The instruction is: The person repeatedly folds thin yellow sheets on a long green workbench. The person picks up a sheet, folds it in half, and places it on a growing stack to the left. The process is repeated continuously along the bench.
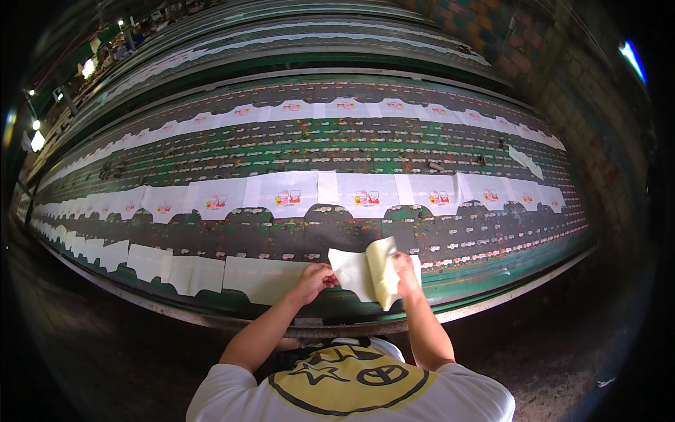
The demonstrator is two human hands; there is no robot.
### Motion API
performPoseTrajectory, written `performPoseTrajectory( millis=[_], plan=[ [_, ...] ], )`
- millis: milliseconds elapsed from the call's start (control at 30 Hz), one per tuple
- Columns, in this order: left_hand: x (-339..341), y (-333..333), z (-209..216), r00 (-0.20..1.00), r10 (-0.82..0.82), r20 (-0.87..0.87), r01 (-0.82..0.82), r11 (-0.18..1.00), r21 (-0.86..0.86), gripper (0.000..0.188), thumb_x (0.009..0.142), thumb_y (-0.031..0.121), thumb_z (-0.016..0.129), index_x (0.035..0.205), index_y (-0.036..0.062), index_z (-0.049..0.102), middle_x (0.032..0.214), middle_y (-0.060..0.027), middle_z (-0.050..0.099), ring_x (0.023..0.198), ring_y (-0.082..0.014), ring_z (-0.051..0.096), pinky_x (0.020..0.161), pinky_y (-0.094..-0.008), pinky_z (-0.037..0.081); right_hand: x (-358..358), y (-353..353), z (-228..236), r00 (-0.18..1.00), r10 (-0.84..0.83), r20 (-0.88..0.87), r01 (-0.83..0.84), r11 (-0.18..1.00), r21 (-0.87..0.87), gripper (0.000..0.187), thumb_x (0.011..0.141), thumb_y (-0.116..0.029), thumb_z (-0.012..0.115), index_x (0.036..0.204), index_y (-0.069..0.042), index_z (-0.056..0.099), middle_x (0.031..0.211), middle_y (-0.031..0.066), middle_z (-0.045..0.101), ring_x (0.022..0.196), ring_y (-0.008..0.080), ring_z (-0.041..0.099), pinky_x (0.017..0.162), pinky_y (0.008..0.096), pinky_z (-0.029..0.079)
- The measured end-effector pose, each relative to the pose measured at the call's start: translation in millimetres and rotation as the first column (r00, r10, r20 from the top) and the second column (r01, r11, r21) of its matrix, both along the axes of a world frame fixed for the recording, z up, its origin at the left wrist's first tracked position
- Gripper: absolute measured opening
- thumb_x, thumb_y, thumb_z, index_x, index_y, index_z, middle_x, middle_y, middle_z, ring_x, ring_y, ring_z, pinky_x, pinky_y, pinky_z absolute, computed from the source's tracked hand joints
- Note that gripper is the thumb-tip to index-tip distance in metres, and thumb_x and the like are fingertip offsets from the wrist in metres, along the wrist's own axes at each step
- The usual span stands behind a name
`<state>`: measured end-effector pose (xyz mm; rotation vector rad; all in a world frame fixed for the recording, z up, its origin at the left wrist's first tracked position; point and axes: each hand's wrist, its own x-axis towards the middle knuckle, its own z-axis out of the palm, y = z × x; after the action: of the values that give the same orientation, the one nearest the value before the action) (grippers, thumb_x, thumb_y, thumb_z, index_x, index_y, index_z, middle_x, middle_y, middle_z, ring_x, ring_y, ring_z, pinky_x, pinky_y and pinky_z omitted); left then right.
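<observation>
My left hand (pixel 314 282) is closed, its fingertips pinching the left edge of a white fabric piece (pixel 354 271) at the near side of the long table. In my right hand (pixel 407 275) is a folded bundle of cream fabric pieces (pixel 382 273), held upright over the right part of that piece. Just left of my left hand, a plain cut fabric piece (pixel 259 278) lies flat on the table. More plain pieces (pixel 188 273) continue in a row along the near edge toward the left.
The long dark green table (pixel 485 278) bears a middle row of white pieces with small printed pictures (pixel 288 193) and a far printed row (pixel 344 109). A loose white strip (pixel 526 162) lies at the right. Further tables (pixel 295 43) run behind; a brick wall (pixel 590 119) stands right.
</observation>
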<state>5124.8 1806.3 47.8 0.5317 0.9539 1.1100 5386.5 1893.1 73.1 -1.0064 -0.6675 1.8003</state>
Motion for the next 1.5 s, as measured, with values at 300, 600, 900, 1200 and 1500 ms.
performPoseTrajectory(
  millis=[300, 600, 900, 1200, 1500],
  plan=[
    [-60, -4, 96, 0.956, 0.084, 0.28, -0.177, 0.929, 0.325, 0.035, 0.082, 0.007, 0.052, 0.114, -0.002, 0.063, 0.111, -0.0137, 0.067, 0.103, -0.0257, 0.065, 0.094, -0.0432, 0.052, 140, 27, 88, 0.856, -0.475, -0.206, 0.509, 0.844, 0.167, 0.031, 0.094, -0.034, 0.042, 0.096, -0.01, 0.061, 0.082, 0.0055, 0.063, 0.068, 0.0218, 0.064, 0.061, 0.039, 0.056],
    [16, 18, 155, 0.879, 0.169, -0.445, 0.001, 0.935, 0.356, 0.002, 0.084, 0.003, 0.058, 0.083, 0.0042, 0.056, 0.079, -0.0001, 0.058, 0.072, -0.0085, 0.057, 0.066, -0.0273, 0.05, 242, 70, 75, 0.963, -0.254, -0.094, 0.261, 0.963, 0.067, 0.038, 0.088, -0.043, 0.058, 0.101, -0.007, 0.062, 0.082, 0.0069, 0.067, 0.062, 0.0211, 0.066, 0.053, 0.0323, 0.057],
    [180, 55, 3, 0.481, 0.177, -0.859, 0.269, 0.902, 0.337, 0.014, 0.085, 0.005, 0.06, 0.097, -0.0016, 0.063, 0.099, -0.0119, 0.064, 0.08, -0.0224, 0.066, 0.072, -0.0324, 0.054, 125, 40, -34, 0.597, -0.066, 0.8, -0.55, 0.692, 0.467, 0.017, 0.087, -0.013, 0.069, 0.099, -0.001, 0.072, 0.09, 0.0181, 0.067, 0.079, 0.0287, 0.067, 0.073, 0.0363, 0.052],
    [219, 40, 30, 0.414, 0.224, -0.882, 0.065, 0.96, 0.274, 0.015, 0.084, 0.004, 0.062, 0.098, 0.0017, 0.066, 0.095, -0.0109, 0.062, 0.082, -0.0235, 0.064, 0.072, -0.0327, 0.052, 169, 52, -19, 0.724, 0.347, 0.597, -0.564, 0.795, 0.222, 0.023, 0.094, -0.015, 0.064, 0.111, -0.001, 0.069, 0.098, 0.0055, 0.07, 0.089, 0.0112, 0.061, 0.08, 0.0276, 0.048],
    [250, 56, 41, 0.44, 0.281, -0.853, 0.349, 0.822, 0.451, 0.014, 0.083, 0.0, 0.055, 0.091, 0.0016, 0.066, 0.098, -0.0098, 0.066, 0.094, -0.0313, 0.062, 0.084, -0.039, 0.05, 172, 50, -3, 0.798, 0.325, 0.507, -0.49, 0.84, 0.233, 0.019, 0.092, -0.012, 0.065, 0.107, -0.001, 0.07, 0.096, 0.0044, 0.07, 0.087, 0.0098, 0.06, 0.078, 0.0272, 0.048]
  ],
)
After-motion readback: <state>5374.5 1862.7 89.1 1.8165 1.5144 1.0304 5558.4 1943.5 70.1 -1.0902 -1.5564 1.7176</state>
